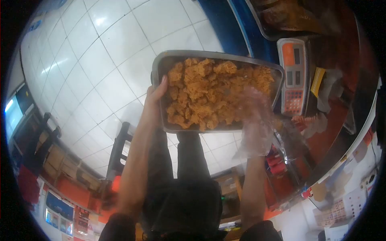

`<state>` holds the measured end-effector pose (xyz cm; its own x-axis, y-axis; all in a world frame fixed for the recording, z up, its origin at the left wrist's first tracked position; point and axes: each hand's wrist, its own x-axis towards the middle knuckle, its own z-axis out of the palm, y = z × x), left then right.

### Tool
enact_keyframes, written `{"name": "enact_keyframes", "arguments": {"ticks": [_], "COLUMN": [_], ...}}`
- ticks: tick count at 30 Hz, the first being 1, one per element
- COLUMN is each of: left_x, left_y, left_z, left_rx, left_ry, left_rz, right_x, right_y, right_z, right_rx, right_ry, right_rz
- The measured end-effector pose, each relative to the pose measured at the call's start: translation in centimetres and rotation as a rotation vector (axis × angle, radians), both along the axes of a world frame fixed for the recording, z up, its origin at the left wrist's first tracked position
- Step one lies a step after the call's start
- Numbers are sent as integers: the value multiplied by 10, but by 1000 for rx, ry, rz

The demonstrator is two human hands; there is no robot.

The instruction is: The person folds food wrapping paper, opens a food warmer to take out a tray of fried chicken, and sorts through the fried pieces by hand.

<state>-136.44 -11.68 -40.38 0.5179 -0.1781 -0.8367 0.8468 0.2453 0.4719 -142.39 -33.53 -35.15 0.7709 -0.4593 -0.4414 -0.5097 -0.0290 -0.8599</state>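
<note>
A metal tray (219,53) heaped with golden-brown fried chicken pieces (205,92) is tilted in front of me, above the floor. My left hand (154,95) grips its left side, with the thumb over the rim. Over the right part of the chicken is my right hand (254,110), inside a loose clear plastic glove (255,138). Its fingers are smeared and hard to make out, so whether they hold a piece does not show.
Right of the tray stands a digital scale (292,76) with orange keys, on a dark red counter (333,136). Another tray (277,18) sits at the upper right. White floor tiles (120,44) spread out on the left; a dark chair-like frame (120,150) stands below.
</note>
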Motion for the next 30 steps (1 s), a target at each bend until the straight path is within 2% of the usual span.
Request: {"name": "enact_keyframes", "arguments": {"ticks": [1, 2, 4, 8, 12, 15, 16, 19, 21, 25, 28, 30], "left_x": [-5, -8, -9, -3, -6, -10, -5, -3, -3, 0, 0, 0], "left_y": [0, 0, 3, 2, 7, 11, 10, 10, 11, 16, 19, 19], "left_z": [-7, -12, -14, -1, -8, -18, -8, -5, -5, -6, -14, -13], "left_rx": [76, 152, 97, 31, 38, 78, 40, 25, 45, -36, -19, 7], "left_ry": [54, 109, 57, -9, 21, 16, 23, 32, 40, -30, -45, -51], "left_rz": [84, 167, 122, 0, 25, 51, 49, 70, 91, 53, 45, 43], "right_x": [-1, 8, 39, 51, 45, 24, 13, 3, 20, 30, 10, 2], "right_y": [-2, 4, 34, 45, 49, 24, 13, -8, 9, 21, 18, 27], "right_z": [-8, -10, 7, 1, 8, 12, 6, 10, 32, 43, 35, 30], "right_rx": [39, -237, -284, -210, -59, -360, -167, -788, 320, 307, 444, 47], "right_ry": [-82, -64, -71, 72, 87, 72, 82, -92, 87, 84, 83, 198], "right_rz": [-9, 75, 14, 34, -212, 8, -29, 637, -322, -411, -318, 49]}}
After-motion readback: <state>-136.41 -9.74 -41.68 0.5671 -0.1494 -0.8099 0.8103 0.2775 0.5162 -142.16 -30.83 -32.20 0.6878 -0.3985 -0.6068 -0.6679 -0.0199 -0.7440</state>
